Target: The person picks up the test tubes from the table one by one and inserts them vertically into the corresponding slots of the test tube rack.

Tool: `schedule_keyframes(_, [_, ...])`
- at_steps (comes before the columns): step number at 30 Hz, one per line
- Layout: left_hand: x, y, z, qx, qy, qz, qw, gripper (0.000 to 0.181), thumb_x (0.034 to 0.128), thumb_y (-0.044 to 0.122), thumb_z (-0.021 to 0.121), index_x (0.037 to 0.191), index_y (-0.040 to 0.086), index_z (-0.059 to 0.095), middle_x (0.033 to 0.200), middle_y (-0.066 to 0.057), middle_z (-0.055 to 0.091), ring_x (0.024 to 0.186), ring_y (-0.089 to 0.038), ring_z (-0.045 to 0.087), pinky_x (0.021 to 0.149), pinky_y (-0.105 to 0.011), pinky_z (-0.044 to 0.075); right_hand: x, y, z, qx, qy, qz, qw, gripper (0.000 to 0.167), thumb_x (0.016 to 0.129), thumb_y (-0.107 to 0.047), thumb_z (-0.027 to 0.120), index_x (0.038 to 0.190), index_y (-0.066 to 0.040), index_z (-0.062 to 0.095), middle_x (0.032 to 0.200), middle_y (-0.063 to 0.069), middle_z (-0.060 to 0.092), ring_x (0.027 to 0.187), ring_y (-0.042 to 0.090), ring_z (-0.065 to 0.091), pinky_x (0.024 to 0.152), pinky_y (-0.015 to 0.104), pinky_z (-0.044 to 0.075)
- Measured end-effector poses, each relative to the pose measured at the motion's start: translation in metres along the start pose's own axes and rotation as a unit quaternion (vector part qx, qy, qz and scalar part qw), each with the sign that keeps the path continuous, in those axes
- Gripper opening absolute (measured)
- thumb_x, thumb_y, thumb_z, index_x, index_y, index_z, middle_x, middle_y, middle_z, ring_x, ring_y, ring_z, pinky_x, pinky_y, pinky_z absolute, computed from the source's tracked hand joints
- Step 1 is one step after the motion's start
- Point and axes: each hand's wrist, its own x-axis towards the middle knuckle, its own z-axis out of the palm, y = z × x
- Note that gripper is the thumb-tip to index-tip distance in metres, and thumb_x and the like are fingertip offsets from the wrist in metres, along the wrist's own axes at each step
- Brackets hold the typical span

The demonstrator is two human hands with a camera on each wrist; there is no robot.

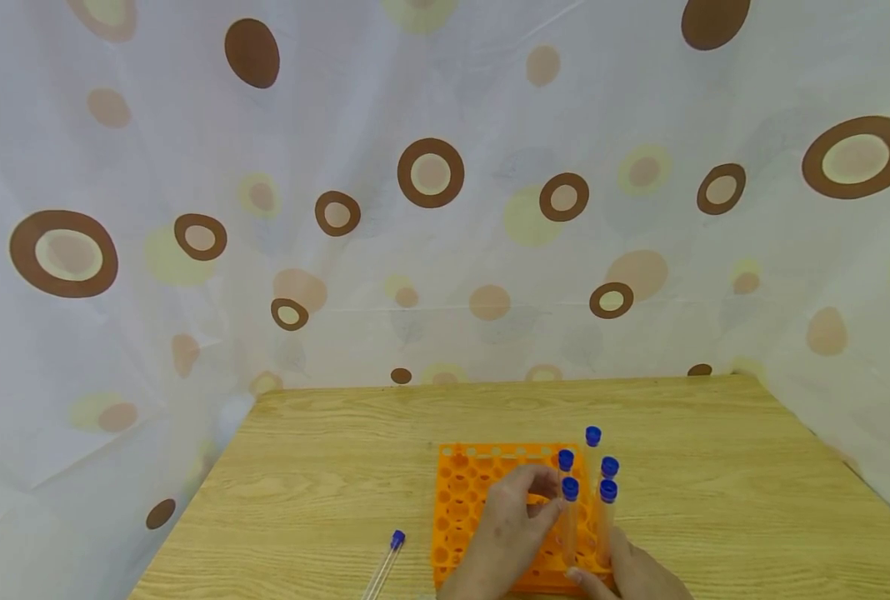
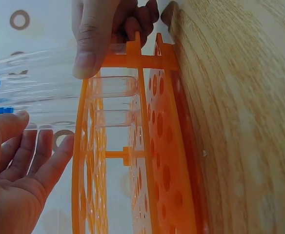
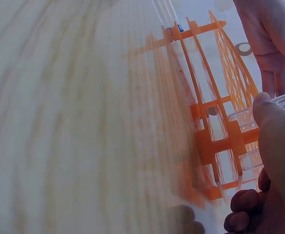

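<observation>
An orange test tube rack stands on the table in the head view. Several clear test tubes with blue caps stand upright along its right end. My left hand reaches over the rack, its thumb at one capped tube. In the left wrist view the left hand has its fingers extended and spread, and whether it touches the tube is hard to tell. My right hand grips the rack's near right corner. The right wrist view shows its thumb over the top plate and its other fingers curled below.
Loose clear tubes with a blue cap lie on the wooden table left of the rack, partly cut off by the frame's lower edge. A white curtain with brown and beige circles encloses the table at the back and sides.
</observation>
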Motion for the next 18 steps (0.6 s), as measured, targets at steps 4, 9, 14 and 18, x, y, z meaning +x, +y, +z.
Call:
schedule_keyframes(4, [0.000,0.000,-0.001,-0.006,0.001,0.011,0.9999,0.022,0.0908,0.007,0.071,0.110,0.017,0.064,0.100,0.008,0.066,0.094,0.002,0.061,0.076,-0.013,0.053,0.000,0.001,0.001,0.003,0.001,-0.001,1.0000,0.076,0.087,-0.061,0.063,0.127,0.002,0.049,0.104,0.008,0.070,0.083,0.016,0.067,0.070,0.040,0.057])
schedule_keyframes(9, [-0.002,0.002,-0.006,0.011,-0.012,0.035,0.9993,0.028,0.0907,0.009,0.072,0.116,0.015,0.062,0.108,0.004,0.066,0.101,-0.002,0.061,0.084,-0.018,0.055,0.000,0.002,0.001,0.007,0.000,-0.006,1.0000,0.071,0.088,-0.060,0.063,0.123,0.001,0.050,0.102,0.008,0.070,0.081,0.015,0.067,0.067,0.037,0.056])
schedule_keyframes(14, [-0.003,0.007,-0.018,0.021,-0.015,0.039,0.9989,0.032,0.0927,0.018,0.071,0.123,0.015,0.060,0.116,0.003,0.065,0.107,-0.007,0.061,0.091,-0.024,0.055,0.001,0.002,0.001,0.012,-0.008,0.000,0.9999,0.070,0.088,-0.060,0.063,0.120,0.001,0.050,0.097,0.007,0.068,0.078,0.014,0.065,0.062,0.034,0.053])
schedule_keyframes(18, [-0.003,0.011,-0.030,0.013,0.004,0.051,0.9986,0.034,0.0935,0.016,0.069,0.125,0.014,0.059,0.118,0.001,0.064,0.108,-0.011,0.061,0.092,-0.025,0.055,0.002,0.000,-0.001,0.020,-0.022,0.010,0.9995,0.077,0.088,-0.062,0.062,0.127,0.003,0.048,0.107,0.009,0.069,0.087,0.019,0.067,0.074,0.044,0.057])
